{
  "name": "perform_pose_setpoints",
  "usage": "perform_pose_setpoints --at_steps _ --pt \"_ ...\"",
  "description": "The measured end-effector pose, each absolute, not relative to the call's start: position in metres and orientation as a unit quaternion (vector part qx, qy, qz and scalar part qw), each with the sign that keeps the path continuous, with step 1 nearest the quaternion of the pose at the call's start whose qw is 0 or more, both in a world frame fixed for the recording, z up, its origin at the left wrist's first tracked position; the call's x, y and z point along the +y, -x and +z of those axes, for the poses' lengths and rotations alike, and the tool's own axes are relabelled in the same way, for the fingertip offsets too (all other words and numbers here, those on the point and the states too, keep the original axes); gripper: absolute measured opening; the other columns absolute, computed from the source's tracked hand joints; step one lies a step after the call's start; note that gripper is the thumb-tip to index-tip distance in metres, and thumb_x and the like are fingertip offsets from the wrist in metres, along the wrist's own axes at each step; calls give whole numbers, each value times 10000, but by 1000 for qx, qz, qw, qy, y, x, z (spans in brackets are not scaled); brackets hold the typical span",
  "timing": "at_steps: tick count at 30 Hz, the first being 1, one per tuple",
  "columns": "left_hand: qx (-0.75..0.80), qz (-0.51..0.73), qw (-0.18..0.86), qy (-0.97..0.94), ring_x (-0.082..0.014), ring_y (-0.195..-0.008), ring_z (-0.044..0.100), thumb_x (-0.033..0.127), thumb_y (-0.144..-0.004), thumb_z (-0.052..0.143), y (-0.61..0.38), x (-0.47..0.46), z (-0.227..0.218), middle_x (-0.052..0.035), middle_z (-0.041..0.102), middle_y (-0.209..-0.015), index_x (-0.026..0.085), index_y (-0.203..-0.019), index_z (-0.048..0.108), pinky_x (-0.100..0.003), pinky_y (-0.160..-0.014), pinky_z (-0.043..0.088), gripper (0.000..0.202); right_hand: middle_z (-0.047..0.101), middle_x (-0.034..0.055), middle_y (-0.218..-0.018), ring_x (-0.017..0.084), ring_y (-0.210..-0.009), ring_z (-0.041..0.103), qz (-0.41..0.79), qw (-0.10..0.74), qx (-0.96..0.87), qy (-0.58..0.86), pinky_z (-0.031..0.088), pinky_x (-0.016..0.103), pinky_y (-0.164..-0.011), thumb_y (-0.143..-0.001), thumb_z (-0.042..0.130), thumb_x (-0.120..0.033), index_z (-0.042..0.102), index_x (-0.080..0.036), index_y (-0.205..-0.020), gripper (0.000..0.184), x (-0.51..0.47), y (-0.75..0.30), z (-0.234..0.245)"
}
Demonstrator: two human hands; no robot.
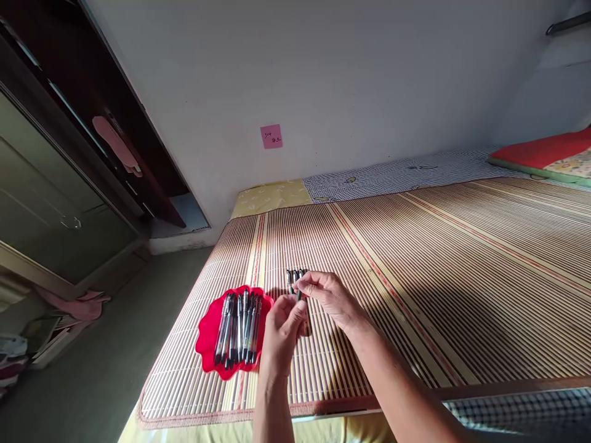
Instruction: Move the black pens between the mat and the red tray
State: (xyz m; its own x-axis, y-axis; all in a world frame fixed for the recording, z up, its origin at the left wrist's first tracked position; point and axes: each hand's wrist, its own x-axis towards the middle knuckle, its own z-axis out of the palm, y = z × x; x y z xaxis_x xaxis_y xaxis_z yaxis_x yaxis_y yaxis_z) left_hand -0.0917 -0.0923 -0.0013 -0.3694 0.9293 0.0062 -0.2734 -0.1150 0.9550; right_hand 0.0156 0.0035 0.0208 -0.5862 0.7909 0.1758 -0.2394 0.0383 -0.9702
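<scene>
My left hand (284, 317) pinches a dark pen (299, 295) between thumb and fingers, most of it hidden. From the right, my right hand (327, 295) closes its thumb and forefinger on the upper end of that pen. Just beyond my fingers, several black-topped pens (289, 277) lie side by side on the bamboo mat (415, 295), partly covered by my hands. To the left of my left hand, a red scallop-edged plate (207, 332) holds a bunch of clear-barrelled pens (239, 329) with black ends.
The mat covers a bed beside a white wall (369, 92) with a pink note (271, 136) on it. Red and patterned bedding (545, 151) lies at the far right. Left of the bed are the floor (161, 307), an open doorway and a glass-panelled door (60, 203).
</scene>
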Motion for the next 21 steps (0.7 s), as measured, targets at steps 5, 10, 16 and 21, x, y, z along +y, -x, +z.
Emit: perform_pose_setpoints --at_steps 5,10,16,21 --pt "466 683 461 -322 -58 -434 427 521 -787 841 91 -95 2 43 552 -562 182 -759 547 -179 -444 317 450 734 34 -804 196 -820 657 660 396 -602 213 506 369 -861 -777 818 -548 778 -203 -801 348 2 -13 24" --pt "447 661 525 -295 -64 -502 460 549 -781 839 93 -97 1 9 595 -652 146 -851 633 -174 -463 330 459 711 17 -779 162 -661 598 703 360 -583 193 524 357 -738 -789 813 -535 782 -204 -840 336 2 -17 24" --pt "467 669 487 -312 -56 -433 410 517 -769 863 90 -96 3 44 534 -534 175 -746 555 -174 -427 295 461 736 31 -820 185 -806 641 693 380 -580 197 498 359 -858 -755 846 -522 786 -194 -797 335 6 -20 22" --pt "445 652 546 -280 -60 -479 441 557 -749 862 88 -99 10 17 585 -623 151 -833 621 -175 -450 325 480 742 37 -841 159 -717 599 727 361 -554 184 487 343 -785 -741 849 -541 788 -193 -803 358 6 -22 20"
